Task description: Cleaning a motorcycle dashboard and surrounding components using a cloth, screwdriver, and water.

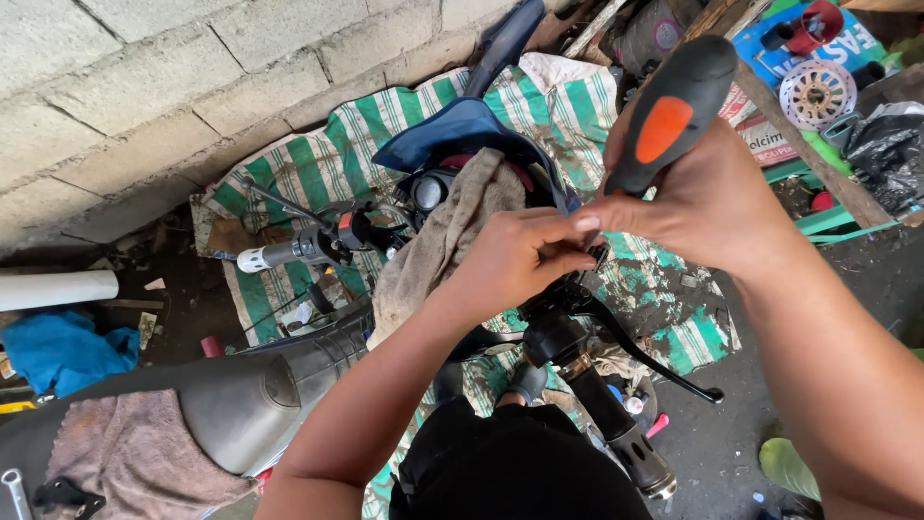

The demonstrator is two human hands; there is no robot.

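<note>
Both hands are bunched up right over the right-hand end of the motorcycle handlebar. Right hand (707, 197) is wrapped around a screwdriver (671, 111) with a black and orange handle, handle pointing up toward the camera, shaft going down behind the fingers where I can't see the tip. Left hand (525, 258) is pinched narrow, fingertips closed on something small near the lever mount (597, 255) — too hidden to say exactly what.

If it were me, I'd keep the driver dead square to the fastener and push down firmly so the tip doesn't cam out, with the left fingers steadying the part without creeping under the blade.

Just below the hands sit the black brake lever (654, 361) and the throttle grip (616, 429), which angle down toward the floor. A dirty beige rag (438, 241) is draped over the middle of the bars, beside the blue headlight cowl (462, 130). The left grip (279, 255) sticks out on the other side. Underneath is a green and white striped tarp (327, 159) against a concrete block wall (144, 77).

What's in the way — mostly the rag, which hangs close to the left wrist, and the lever, which crowds the space under the hands. Grey fuel tank (236, 409) sits near the left forearm, and there's a wrench (14, 489) on the cloth at bottom left.
</note>
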